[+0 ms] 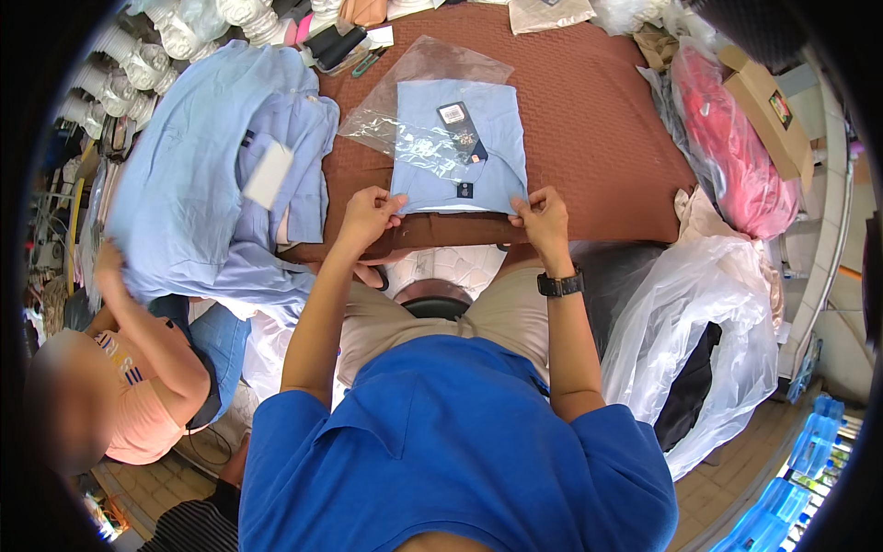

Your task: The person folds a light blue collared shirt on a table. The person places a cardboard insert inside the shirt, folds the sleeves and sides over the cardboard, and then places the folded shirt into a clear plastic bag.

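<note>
Folded shirt [460, 152] between both hands

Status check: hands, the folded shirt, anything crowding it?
Left hand and right hand pinch near corners of folded light-blue shirt. Clear plastic bag lies over its far end. Loose blue shirts piled left.

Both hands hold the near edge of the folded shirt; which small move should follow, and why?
Probably slide the folded light-blue shirt forward into the clear plastic bag: the left hand and right hand pinch its near corners, and the bag covers only its far part.
</note>
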Available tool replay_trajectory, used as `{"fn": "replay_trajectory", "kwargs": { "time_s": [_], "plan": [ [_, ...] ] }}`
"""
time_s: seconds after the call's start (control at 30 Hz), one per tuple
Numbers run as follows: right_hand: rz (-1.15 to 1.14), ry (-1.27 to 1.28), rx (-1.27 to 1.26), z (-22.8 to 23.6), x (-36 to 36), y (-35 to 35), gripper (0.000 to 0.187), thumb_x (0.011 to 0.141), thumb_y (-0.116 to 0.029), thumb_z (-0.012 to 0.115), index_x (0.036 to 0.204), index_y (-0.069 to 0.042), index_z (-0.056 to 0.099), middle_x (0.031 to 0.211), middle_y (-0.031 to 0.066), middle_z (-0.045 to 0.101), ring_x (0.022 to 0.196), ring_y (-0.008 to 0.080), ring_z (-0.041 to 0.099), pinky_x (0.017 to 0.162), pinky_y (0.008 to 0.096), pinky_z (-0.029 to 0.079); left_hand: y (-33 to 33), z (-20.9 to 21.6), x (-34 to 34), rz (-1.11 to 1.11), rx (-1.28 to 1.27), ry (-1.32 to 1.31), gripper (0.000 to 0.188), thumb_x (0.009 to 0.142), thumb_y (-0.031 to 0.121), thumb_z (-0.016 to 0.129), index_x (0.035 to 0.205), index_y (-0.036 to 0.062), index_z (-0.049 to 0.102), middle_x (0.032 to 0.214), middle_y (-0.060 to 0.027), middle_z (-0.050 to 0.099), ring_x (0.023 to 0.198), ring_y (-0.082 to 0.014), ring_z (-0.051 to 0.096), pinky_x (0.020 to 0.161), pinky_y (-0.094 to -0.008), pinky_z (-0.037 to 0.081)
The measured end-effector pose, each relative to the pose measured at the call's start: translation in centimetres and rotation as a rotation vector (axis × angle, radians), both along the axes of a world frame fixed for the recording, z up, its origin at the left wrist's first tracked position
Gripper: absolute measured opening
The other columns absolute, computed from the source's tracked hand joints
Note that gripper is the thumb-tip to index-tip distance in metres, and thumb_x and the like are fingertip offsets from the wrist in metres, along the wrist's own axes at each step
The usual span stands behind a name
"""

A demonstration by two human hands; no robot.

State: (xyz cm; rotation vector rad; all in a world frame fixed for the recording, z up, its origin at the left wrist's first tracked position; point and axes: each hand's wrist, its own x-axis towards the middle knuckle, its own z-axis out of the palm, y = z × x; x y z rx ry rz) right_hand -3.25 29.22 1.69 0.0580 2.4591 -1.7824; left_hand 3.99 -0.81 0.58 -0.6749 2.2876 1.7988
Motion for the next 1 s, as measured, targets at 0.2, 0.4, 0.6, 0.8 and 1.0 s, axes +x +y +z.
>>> {"fn": "replay_trajectory", "kwargs": {
  "time_s": [0.2,0.4,0.6,0.8,1.0],
  "plan": [
    [-0.137,0.505,0.293,2.3,1.0,-1.6,0.023,0.081,-0.007,0.074,0.098,0.000,0.060,0.097,0.0189,0.059,0.095,0.0335,0.057,0.080,0.0442,0.049,1.0,3.9,0.2,0.111,-0.832,0.421,0.018,0.086,0.013,0.072,0.091,0.0026,0.057,0.104,-0.0171,0.067,0.089,-0.0270,0.066,0.073,-0.0372,0.050],
    [0.279,0.761,0.365,2.7,-3.2,-11.4,0.029,0.079,-0.013,0.075,0.103,-0.001,0.064,0.096,0.0173,0.064,0.093,0.0370,0.058,0.079,0.0475,0.046,-2.1,5.2,-6.8,-0.278,-1.172,0.905,0.024,0.082,0.010,0.070,0.104,0.0095,0.062,0.109,-0.0077,0.062,0.114,-0.0265,0.053,0.104,-0.0458,0.036],
    [0.275,0.627,0.431,2.5,-4.9,-12.9,0.010,0.077,-0.008,0.074,0.084,-0.004,0.069,0.089,0.0153,0.065,0.087,0.0353,0.060,0.075,0.0458,0.048,-3.0,6.6,-8.3,-0.576,-0.947,0.656,0.018,0.081,0.011,0.072,0.097,0.0092,0.064,0.092,-0.0071,0.059,0.101,-0.0266,0.056,0.099,-0.0447,0.038],
    [0.270,0.639,-0.086,7.2,-6.3,-9.5,0.015,0.092,-0.014,0.065,0.102,-0.003,0.067,0.099,0.0151,0.066,0.091,0.0271,0.062,0.081,0.0375,0.050,-2.7,8.8,-7.8,-0.412,-0.608,0.826,0.007,0.089,0.008,0.064,0.089,0.0041,0.059,0.091,-0.0101,0.063,0.086,-0.0269,0.062,0.081,-0.0375,0.048],
    [0.340,-0.048,-0.512,3.8,-6.6,-7.1,0.049,0.096,-0.017,0.065,0.137,0.002,0.045,0.115,0.0128,0.065,0.108,0.0189,0.062,0.092,0.0328,0.050,-1.3,16.0,-7.4,-0.232,-0.038,0.993,0.010,0.104,0.015,0.050,0.103,0.0048,0.051,0.102,-0.0084,0.069,0.093,-0.0151,0.061,0.089,-0.0298,0.047]
  ]
}}
